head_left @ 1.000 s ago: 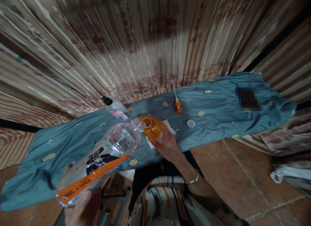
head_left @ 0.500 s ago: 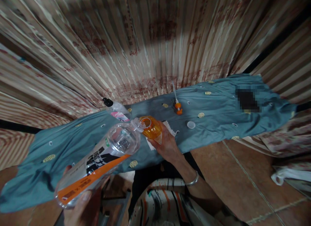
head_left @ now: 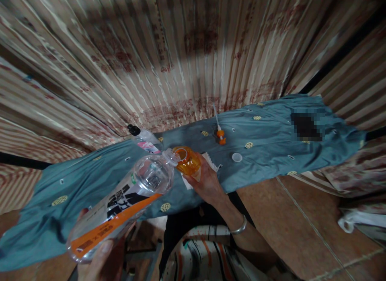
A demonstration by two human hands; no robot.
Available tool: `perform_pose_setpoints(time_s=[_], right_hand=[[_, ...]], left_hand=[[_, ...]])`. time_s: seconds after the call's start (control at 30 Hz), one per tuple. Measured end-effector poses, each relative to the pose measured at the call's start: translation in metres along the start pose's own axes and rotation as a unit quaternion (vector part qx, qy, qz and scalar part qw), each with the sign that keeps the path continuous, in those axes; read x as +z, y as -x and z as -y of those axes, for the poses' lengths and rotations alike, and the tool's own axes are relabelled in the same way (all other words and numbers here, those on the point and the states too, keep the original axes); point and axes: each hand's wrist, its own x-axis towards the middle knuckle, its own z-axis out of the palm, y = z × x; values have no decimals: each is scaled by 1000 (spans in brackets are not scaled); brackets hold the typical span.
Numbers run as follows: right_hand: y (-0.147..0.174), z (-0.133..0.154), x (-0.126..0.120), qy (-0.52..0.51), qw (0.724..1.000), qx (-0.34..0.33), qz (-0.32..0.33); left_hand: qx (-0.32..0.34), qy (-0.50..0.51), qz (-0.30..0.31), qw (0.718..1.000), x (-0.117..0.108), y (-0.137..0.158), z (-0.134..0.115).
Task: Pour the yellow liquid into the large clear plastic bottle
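Your left hand (head_left: 101, 260) wraps a clear plastic bottle (head_left: 120, 210);
at its narrow neck, your right hand (head_left: 210, 185) curls closed around a rounded, translucent amber bottle (head_left: 191, 164).

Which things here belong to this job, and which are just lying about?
Job:
large silver-and-orange plastic bottle (left hand)
small translucent orange bottle (right hand)
orange plastic pump top, probably
round translucent lid or dish, perhaps

Lying about, apparently:
black-topped clear plastic bottle
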Motion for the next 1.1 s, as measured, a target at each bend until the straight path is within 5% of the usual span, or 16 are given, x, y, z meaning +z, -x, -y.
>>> perform_pose_setpoints(time_s=[0.4, 0.93, 1.1], right_hand=[[0, 0, 1, 10, 1000, -2, -4], [0, 2, -3, -6, 1000, -3, 3], [0, 1, -1, -14, 1000, -7, 5]], left_hand=[[-48, -1, -7, 999, -9, -2, 4], [33, 7, -23, 999, 28, 1, -21], [32, 11, -11, 999, 22, -4, -12]])
